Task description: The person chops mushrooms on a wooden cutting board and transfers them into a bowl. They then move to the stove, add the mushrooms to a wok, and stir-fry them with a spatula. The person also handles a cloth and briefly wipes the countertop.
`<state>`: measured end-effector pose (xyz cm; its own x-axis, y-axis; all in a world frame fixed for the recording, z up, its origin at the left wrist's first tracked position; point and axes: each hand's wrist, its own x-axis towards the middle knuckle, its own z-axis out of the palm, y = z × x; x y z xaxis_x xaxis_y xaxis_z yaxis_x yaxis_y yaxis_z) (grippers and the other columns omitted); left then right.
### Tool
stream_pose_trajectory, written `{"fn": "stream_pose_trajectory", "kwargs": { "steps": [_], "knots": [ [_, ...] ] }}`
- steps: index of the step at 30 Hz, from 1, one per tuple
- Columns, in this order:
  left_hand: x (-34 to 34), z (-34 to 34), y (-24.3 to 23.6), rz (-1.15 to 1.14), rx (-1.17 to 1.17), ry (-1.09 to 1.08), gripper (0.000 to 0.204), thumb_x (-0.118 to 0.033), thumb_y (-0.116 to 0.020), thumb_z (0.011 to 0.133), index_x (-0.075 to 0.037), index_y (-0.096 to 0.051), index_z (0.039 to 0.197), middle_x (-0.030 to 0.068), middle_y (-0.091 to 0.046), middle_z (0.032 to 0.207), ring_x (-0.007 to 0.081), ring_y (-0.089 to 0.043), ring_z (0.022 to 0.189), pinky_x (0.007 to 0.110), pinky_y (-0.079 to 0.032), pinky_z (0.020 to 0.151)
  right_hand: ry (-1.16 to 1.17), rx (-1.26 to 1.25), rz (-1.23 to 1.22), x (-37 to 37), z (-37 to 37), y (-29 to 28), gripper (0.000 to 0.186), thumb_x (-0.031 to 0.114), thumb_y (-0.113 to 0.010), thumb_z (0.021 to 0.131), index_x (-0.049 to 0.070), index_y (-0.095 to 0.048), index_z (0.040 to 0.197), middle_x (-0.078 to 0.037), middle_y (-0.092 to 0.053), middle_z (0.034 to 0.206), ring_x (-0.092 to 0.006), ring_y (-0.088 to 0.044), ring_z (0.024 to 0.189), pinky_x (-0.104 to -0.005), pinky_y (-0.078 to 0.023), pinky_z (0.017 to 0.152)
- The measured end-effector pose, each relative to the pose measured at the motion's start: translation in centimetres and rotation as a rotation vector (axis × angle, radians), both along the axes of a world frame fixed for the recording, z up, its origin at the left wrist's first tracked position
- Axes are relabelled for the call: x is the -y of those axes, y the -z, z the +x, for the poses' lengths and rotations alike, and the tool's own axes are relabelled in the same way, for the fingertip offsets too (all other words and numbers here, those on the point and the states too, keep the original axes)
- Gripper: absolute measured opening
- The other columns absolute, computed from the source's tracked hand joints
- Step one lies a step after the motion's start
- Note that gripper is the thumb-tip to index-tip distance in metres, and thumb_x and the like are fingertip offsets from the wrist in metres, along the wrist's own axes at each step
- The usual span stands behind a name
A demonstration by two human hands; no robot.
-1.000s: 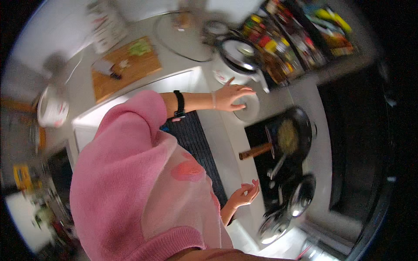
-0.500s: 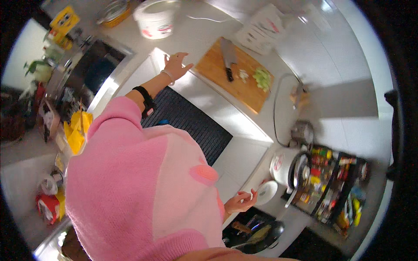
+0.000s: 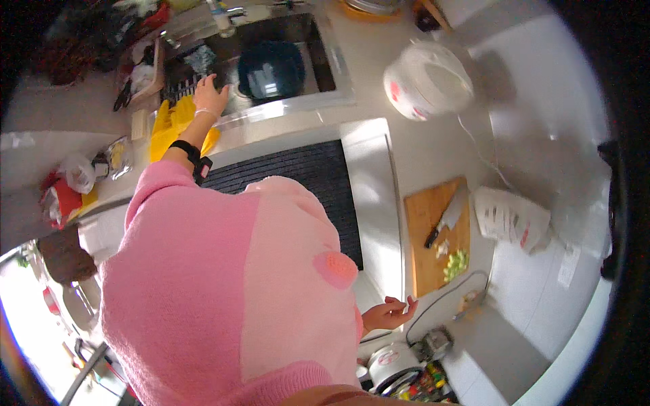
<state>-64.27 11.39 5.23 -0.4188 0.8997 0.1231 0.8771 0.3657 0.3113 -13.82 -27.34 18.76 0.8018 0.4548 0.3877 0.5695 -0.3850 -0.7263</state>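
My left hand [image 3: 211,98] reaches over the front edge of the sink [image 3: 328,61], fingers apart, with nothing visible in it. Right beside its wrist, yellow rubber gloves [image 3: 172,122] hang over the sink's front edge. A dark blue basin [image 3: 271,71] stands inside the sink, to the right of that hand. Low at the right, my right hand [image 3: 387,315] hovers in front of the counter, its fingers loosely bent and apart, holding nothing. Nearest to it is a wooden cutting board [image 3: 420,260], bearing a knife [image 3: 448,218], chopped green pieces [image 3: 456,265] and small white bits [image 3: 442,248].
A white lidded bucket [image 3: 413,84] stands on the corner counter, and a white printed bag [image 3: 511,216] leans by the wall. A white cooker [image 3: 393,365] sits near the lower edge. Below me a black ribbed mat [image 3: 291,166] covers part of the floor.
My view and body have turned left toward the sink. My left hand has gone from the counter near the cutting board to the sink's edge; my right hand has left the white bowl's side.
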Motion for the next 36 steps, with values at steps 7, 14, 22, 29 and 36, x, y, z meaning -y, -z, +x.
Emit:
{"fn": "stream_pose_trajectory", "kwargs": {
  "steps": [7,14,22,29,36],
  "knots": [
    [0.6,-11.3,2.0,-0.054,0.16,-0.296,0.054,-0.043,-0.064,0.082,-0.012,-0.055,0.126,0.015,-0.059,0.124,0.0317,-0.058,0.11,0.041,-0.046,0.093,-0.314,0.12,-0.04,-9.3,0.1,0.1,0.033,-0.003,-0.042,0.095,0.0,-0.044,0.127,-0.014,-0.057,0.113,-0.0148,-0.049,0.053,-0.0251,-0.043,0.049],
    [-10.4,-16.5,9.0,-0.173,0.504,-0.215,0.079,-0.052,-0.068,0.078,-0.011,-0.042,0.14,0.0165,-0.056,0.13,0.0314,-0.055,0.118,0.04,-0.044,0.098,-0.334,0.057,-0.191,-10.0,1.2,-0.5,0.037,-0.006,-0.043,0.092,-0.001,-0.044,0.129,-0.014,-0.057,0.115,-0.0134,-0.049,0.053,-0.0246,-0.043,0.05],
    [-17.0,-7.0,3.9,-0.366,0.111,-0.311,0.071,-0.047,-0.064,0.082,-0.015,-0.04,0.141,0.0147,-0.044,0.141,0.0337,-0.046,0.126,0.047,-0.04,0.101,-0.19,0.205,-0.307,-9.3,0.4,-3.7,0.031,-0.002,-0.041,0.095,-0.002,-0.048,0.125,-0.015,-0.057,0.11,-0.0151,-0.052,0.054,-0.0264,-0.044,0.05],
    [-17.6,-4.7,1.4,-0.306,0.071,-0.496,0.068,-0.043,-0.063,0.084,-0.017,-0.036,0.141,0.0102,-0.034,0.148,0.0309,-0.036,0.133,0.052,-0.032,0.103,-0.172,0.224,-0.324,-9.2,-1.1,-3.7,0.03,-0.002,-0.041,0.095,-0.002,-0.049,0.123,-0.015,-0.057,0.107,-0.0154,-0.053,0.055,-0.0267,-0.044,0.051],
    [-17.6,-15.3,12.1,-0.531,-0.042,-0.196,0.027,-0.027,-0.064,0.081,-0.008,-0.071,0.098,0.0171,-0.064,0.111,0.0344,-0.062,0.103,0.04,-0.051,0.084,-0.098,0.133,-0.359,-8.5,-1.5,-3.5,0.034,-0.007,-0.042,0.091,0.0,-0.052,0.122,-0.015,-0.058,0.111,-0.0157,-0.055,0.058,-0.028,-0.046,0.057]
  ]
}}
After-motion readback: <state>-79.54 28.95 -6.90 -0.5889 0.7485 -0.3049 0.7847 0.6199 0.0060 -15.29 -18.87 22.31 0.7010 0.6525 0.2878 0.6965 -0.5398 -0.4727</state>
